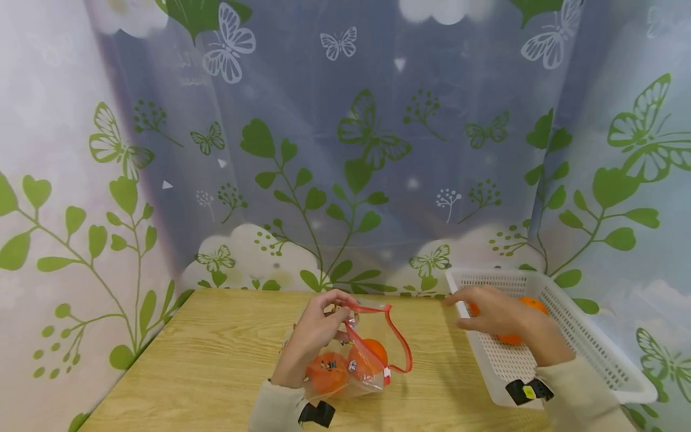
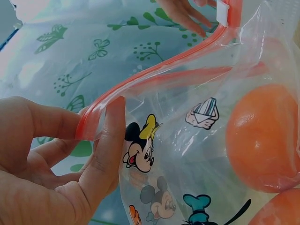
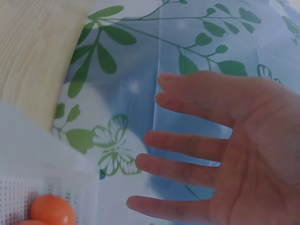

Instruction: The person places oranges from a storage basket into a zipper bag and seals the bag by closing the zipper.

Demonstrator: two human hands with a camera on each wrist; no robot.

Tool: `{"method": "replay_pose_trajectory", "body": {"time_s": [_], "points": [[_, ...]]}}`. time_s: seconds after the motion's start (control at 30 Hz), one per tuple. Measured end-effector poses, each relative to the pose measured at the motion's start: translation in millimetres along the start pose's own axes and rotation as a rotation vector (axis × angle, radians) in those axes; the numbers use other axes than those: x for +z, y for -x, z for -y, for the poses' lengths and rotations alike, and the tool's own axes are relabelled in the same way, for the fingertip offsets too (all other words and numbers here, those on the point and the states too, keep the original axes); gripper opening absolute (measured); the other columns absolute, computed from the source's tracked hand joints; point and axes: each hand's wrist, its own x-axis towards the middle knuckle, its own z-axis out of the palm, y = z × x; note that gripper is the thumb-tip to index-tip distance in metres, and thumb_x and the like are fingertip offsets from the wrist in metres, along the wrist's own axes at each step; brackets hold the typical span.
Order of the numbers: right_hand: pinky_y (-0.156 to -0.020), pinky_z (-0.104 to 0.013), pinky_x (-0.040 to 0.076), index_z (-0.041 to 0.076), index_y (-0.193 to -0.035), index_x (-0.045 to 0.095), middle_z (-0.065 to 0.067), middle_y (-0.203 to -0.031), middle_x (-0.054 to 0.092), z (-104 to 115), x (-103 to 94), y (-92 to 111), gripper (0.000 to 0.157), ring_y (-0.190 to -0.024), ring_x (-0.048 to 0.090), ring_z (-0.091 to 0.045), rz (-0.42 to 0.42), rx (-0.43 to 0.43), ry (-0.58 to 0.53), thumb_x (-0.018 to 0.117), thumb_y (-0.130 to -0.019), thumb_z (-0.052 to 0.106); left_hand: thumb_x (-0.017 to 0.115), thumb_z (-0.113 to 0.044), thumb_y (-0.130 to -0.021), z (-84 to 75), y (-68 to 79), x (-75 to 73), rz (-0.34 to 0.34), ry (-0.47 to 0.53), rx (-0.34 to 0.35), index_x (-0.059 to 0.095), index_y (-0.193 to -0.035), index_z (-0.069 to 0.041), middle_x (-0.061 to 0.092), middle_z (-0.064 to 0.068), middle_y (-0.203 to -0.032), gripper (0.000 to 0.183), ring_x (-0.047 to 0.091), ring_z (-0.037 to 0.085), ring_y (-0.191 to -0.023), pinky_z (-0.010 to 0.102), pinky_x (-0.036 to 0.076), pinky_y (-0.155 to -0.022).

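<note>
The left hand (image 1: 318, 324) is pinching a clear zip bag (image 2: 180, 150) by one end of its red strip, thumb and fingertips clamping the plastic near the left side of the left wrist view; the bag is extending from that grip toward the right of the frame, its mouth gaping. In the head view the bag is sitting low in the middle, on the wooden table (image 1: 216, 348), with two orange fruits (image 1: 326, 373) showing through the plastic just below and right of the fingers, apart from them. A white slider (image 2: 222, 13) is showing on the strip at the upper right of the left wrist view, and cartoon figures (image 2: 140, 147) are decorating the bag's wall. The right hand (image 1: 499, 312) is holding nothing: its fingers are stretching out straight, the lower three standing apart while the thumb is lying along the index finger. In the head view it is hovering at right, over a white basket (image 1: 488, 375) where more orange fruit (image 1: 533, 305) is resting; the hand is covering part of that space, so the number of pieces there is hard to tell. Behind, a blue and white backdrop (image 1: 302, 138) with green leaves and butterflies is filling the upper frame.
</note>
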Motion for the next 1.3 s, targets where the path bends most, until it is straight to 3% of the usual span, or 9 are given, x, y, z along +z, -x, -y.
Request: {"method": "replay_pose_trajectory", "body": {"time_s": [0.17, 0.57, 0.83, 1.3], "points": [[-0.102, -0.061, 0.052, 0.007, -0.131, 0.069, -0.018, -0.136, 0.066, -7.5, -2.8, 2.4, 0.041, -0.129, 0.058, -0.046, 0.022, 0.023, 0.018, 0.076, -0.093, 0.022, 0.054, -0.012, -0.106, 0.8, -0.2, 0.1, 0.004, 0.004, 0.002, 0.069, -0.116, -0.006, 0.059, 0.017, -0.116, 0.018, 0.066, 0.019, -0.075, 0.033, 0.063, -0.064], [-0.101, -0.062, 0.052, 0.002, -0.126, 0.07, -0.02, -0.131, 0.069, -29.5, -9.2, 5.4, 0.039, -0.125, 0.061, -0.047, 0.03, 0.029, 0.05, 0.078, -0.09, 0.016, 0.054, -0.012, -0.107, 0.5, -1.6, 0.0, 0.001, 0.001, -0.002, 0.069, -0.116, -0.006, 0.059, 0.019, -0.117, 0.018, 0.066, 0.021, -0.073, 0.034, 0.063, -0.064], [-0.097, -0.059, 0.055, 0.001, -0.12, 0.072, -0.019, -0.125, 0.072, -44.9, -11.1, 7.9, 0.043, -0.119, 0.064, -0.045, 0.054, 0.036, 0.03, 0.081, -0.078, 0.003, 0.054, -0.011, -0.106, 1.1, -1.9, 0.2, 0.01, -0.009, 0.006, 0.069, -0.116, -0.006, 0.059, 0.017, -0.115, 0.018, 0.066, 0.018, -0.075, 0.034, 0.064, -0.065], [-0.091, -0.055, 0.059, -0.004, -0.119, 0.07, -0.023, -0.121, 0.071, -75.7, -10.7, 6.5, 0.044, -0.112, 0.066, -0.044, 0.128, 0.169, 0.026, 0.085, -0.079, 0.003, 0.055, -0.011, -0.106, 3.0, -1.4, 0.9, 0.005, -0.009, 0.008, 0.069, -0.116, -0.006, 0.06, 0.017, -0.115, 0.018, 0.067, 0.019, -0.076, 0.034, 0.064, -0.065]]}}
